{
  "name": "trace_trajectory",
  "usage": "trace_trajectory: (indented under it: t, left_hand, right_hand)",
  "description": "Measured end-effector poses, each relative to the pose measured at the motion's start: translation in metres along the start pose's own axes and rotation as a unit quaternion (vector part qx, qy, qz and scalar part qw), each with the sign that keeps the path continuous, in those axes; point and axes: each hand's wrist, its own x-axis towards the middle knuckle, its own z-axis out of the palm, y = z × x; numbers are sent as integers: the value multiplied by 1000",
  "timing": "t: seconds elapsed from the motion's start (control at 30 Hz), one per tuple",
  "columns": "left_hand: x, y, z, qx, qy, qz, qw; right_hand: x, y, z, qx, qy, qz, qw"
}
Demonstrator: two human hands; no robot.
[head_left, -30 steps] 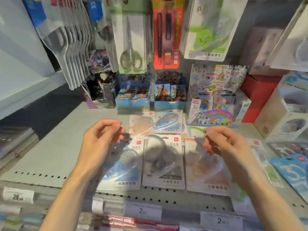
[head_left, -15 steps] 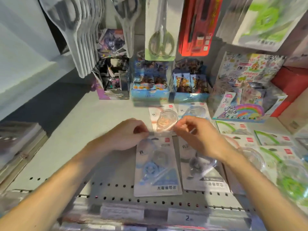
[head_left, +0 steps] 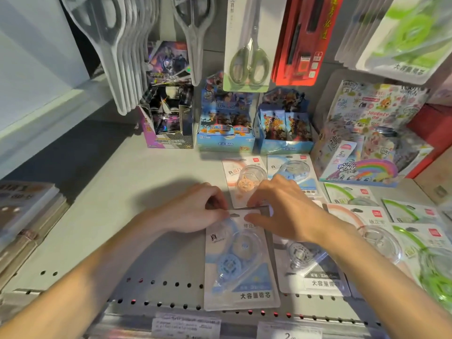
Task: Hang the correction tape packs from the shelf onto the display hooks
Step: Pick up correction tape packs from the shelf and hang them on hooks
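Note:
A blue correction tape pack [head_left: 241, 263] lies flat on the grey shelf [head_left: 102, 216], near its front edge. My left hand [head_left: 195, 209] pinches the pack's top left corner. My right hand [head_left: 281, 209] pinches the top right corner beside the hang hole. A grey-black pack [head_left: 310, 267] lies right of it, partly under my right wrist. An orange pack [head_left: 244, 177] and a light blue pack [head_left: 293, 170] lie just behind my hands. Green packs [head_left: 415, 241] spread out at the right. A green pack [head_left: 411, 33] hangs at the top right.
Card boxes [head_left: 168, 118] [head_left: 225, 123] [head_left: 283, 126] stand along the back of the shelf, with a rainbow pony box [head_left: 362, 165] to their right. Scissors packs [head_left: 247, 45] and clear blister packs [head_left: 117, 45] hang above. Price labels [head_left: 186, 326] line the front rail.
Both hands came together from separate packs onto the top edge of the blue pack. The view tilted down and shifted left, so the packs now sit further right.

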Motion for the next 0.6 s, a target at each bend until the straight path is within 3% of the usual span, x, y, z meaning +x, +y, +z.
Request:
trace_trajectory:
  t: [0.2,0.3,0.43,0.6]
  left_hand:
    - [-7,-2,-4,-21,8,9,1000]
    - [-12,-3,-4,0,22,17,1000]
    - [-17,-5,-6,26,42,15,999]
    - [-24,-10,-11,67,63,9,996]
  right_hand:
    - [0,-3,-1,-7,-20,-2,1000]
    - [-7,-5,-4,42,-18,-20,999]
    - [-23,-11,-1,69,-87,-44,993]
    - [-9,-28,12,85,-55,-56,993]
